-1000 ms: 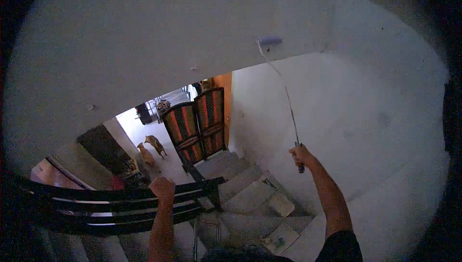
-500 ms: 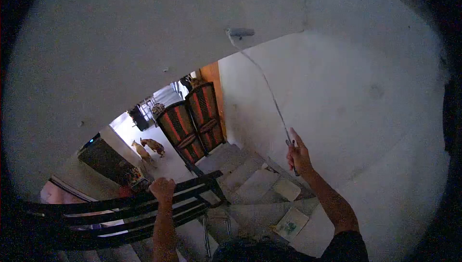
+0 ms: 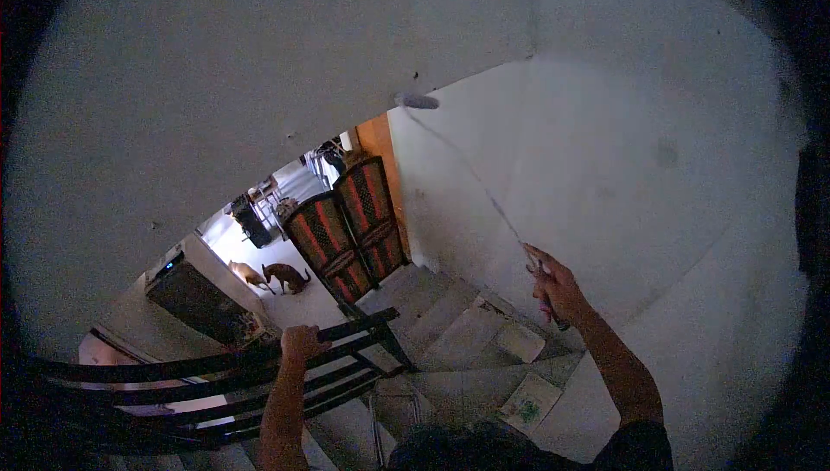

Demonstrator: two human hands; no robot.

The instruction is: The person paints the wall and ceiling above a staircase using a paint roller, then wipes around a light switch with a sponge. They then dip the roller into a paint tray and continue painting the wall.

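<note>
Since 0.5 s ago, the small grey paint roller on its long thin metal pole point(image 3: 458, 160) has slid lower along the pale wall point(image 3: 605, 177), its head point(image 3: 418, 101) now just under the bottom edge of the white overhanging ceiling slab point(image 3: 259, 56), and the right hand point(image 3: 555, 285) has dropped and turned outward.

Head view, the only 1: the right hand is wrapped shut around the pole's lower end, index finger laid along the shaft, arm stretched up and forward from the lower right. Judging by its slimness, the pole looks light but whippy, so the roller end would wobble; a hold at the bottom handle seems the sensible place, with the finger steadying it. The left hand point(image 3: 301, 343) is clenched over the top bar of the dark metal stair railing point(image 3: 173, 376), arm straight up from below. Beneath, concrete steps point(image 3: 450, 341) descend toward red-and-black patterned doors point(image 3: 346, 229); 2 brown dogs point(image 3: 272, 274) stand on the bright floor beyond.
</note>
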